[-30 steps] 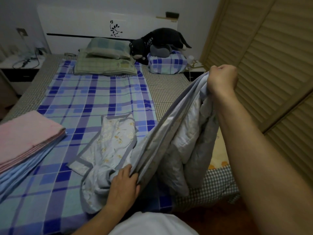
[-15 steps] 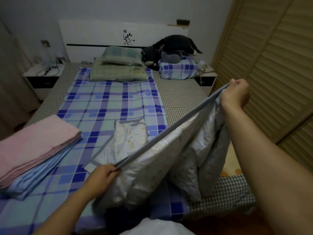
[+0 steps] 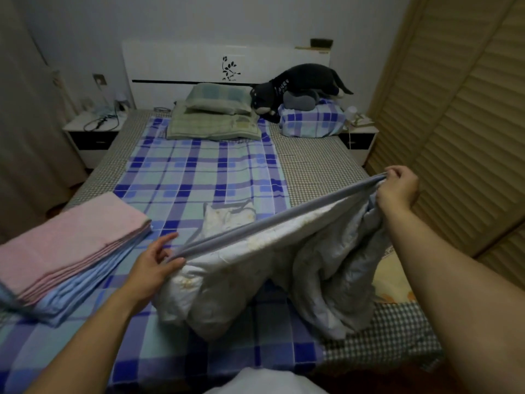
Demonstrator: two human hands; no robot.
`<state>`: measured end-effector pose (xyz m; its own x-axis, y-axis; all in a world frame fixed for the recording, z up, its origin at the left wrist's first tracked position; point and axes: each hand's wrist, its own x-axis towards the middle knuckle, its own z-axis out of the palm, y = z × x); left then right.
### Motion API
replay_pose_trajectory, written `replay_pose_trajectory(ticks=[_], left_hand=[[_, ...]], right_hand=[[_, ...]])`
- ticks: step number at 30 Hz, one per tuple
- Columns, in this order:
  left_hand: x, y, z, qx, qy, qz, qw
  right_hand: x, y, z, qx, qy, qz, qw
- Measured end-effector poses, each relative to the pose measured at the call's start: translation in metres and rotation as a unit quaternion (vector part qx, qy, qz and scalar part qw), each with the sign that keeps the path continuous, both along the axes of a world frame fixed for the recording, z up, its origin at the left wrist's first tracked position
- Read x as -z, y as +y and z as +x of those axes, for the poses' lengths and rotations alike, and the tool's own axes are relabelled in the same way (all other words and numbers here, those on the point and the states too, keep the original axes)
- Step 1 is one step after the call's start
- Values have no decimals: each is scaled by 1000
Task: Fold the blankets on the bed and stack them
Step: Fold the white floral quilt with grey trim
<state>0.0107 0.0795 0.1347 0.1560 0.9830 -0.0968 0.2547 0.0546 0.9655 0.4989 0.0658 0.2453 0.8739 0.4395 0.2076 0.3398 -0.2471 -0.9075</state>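
Pale quilt (image 3: 255, 268) edge stretched between left hand (image 3: 154, 265) and raised right hand (image 3: 397, 189).

We see both hands stretching a pale quilt (image 3: 255, 268) by its grey edge above the bed (image 3: 199, 172): the left hand (image 3: 154, 265) seems to pinch it, the right hand (image 3: 397, 189) grips it.

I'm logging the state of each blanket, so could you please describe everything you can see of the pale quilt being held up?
The pale quilt looks soft, padded and white-grey, with a faint yellowish floral print and a grey border band. Its banded edge is pulled taut between the left hand, low near the bed, and the right hand, raised higher. The rest hangs in bunched folds onto the blue plaid sheet, one part lying flat behind the edge.
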Motion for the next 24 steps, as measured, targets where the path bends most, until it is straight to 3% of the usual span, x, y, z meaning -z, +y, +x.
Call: replay_pose_trajectory(ticks=[2, 5, 9, 12, 14, 16, 18, 20, 22, 24], left_hand=[[7, 6, 3, -45, 91, 44, 994], [17, 14, 16, -128, 231, 141, 954], [21, 17, 18, -127, 243, 234, 933], [24, 16, 17, -134, 243, 207, 938], [19, 11, 28, -90, 214, 195, 953], [3, 2, 47, 15, 193, 213, 958], [-22, -12, 75, 153, 202, 251, 934], [-47, -30, 110, 256, 199, 320, 890], [-71, -49, 142, 290, 149, 361, 874], [-82, -57, 162, 270, 111, 376, 879]], right_hand=[[10, -8, 1, -1, 18, -25, 1000], [26, -18, 0, -20, 36, -45, 998], [51, -39, 14, -82, -14, -125, 989], [61, -63, 15, -101, -87, -222, 966], [61, -69, 7, -76, -125, -279, 949], [46, -65, -12, -130, -173, -282, 935], [20, -61, -41, -292, -226, -272, 888], [-7, -64, -83, -462, -265, -293, 794], [-18, -73, -122, -541, -332, -299, 712], [-9, -80, -138, -564, -384, -291, 671]])
